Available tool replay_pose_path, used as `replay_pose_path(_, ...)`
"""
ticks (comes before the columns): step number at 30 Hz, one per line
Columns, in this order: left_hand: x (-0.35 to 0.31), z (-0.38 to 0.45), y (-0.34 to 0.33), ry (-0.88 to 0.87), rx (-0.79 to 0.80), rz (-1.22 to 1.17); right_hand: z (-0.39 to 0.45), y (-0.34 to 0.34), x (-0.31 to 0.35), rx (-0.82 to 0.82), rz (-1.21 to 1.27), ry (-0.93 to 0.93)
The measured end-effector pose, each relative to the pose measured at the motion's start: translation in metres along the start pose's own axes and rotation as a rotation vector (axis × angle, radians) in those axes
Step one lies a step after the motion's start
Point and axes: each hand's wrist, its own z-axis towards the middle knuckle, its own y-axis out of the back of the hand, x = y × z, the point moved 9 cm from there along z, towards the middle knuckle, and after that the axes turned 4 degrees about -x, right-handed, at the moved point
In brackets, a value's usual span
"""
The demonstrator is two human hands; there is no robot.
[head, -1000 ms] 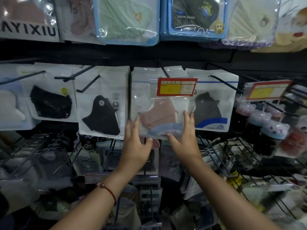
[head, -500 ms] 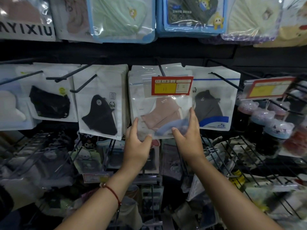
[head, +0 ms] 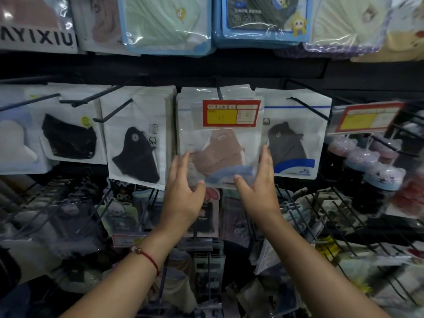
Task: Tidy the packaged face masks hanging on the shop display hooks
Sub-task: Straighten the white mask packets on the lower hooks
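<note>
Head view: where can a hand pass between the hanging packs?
The dark band between the top row and the hooks is free. A narrow gap shows between the black mask pack and the pink mask pack, which both hands frame. Below, the wire racks are crowded.

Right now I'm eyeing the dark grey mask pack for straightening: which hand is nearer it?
Right hand, beside dark grey mask pack; left hand across pink pack.

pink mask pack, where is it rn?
Head view, centre: pink mask pack hangs under the red-yellow price tag, between left hand and right hand.
</note>
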Motion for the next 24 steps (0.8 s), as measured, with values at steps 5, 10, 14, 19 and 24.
replay_pose_path(5,-0.004,0.012,0.005,0.026,-0.048,-0.072,0.001,0.005,0.002,-0.002,-0.016,0.005)
replay_pose_path(10,-0.005,0.027,0.006,0.085,-0.057,-0.194,0.003,0.003,0.01,0.034,-0.027,0.055)
replay_pose_path(14,-0.001,0.033,0.01,0.127,-0.104,-0.227,0.007,0.0,0.011,0.064,-0.05,0.06)
replay_pose_path(19,-0.007,0.033,0.009,0.139,-0.137,-0.206,0.01,-0.001,0.015,0.092,-0.046,0.06)
replay_pose_path(24,-0.008,0.029,0.012,0.142,-0.185,-0.182,0.012,0.001,0.015,0.111,-0.018,0.016)
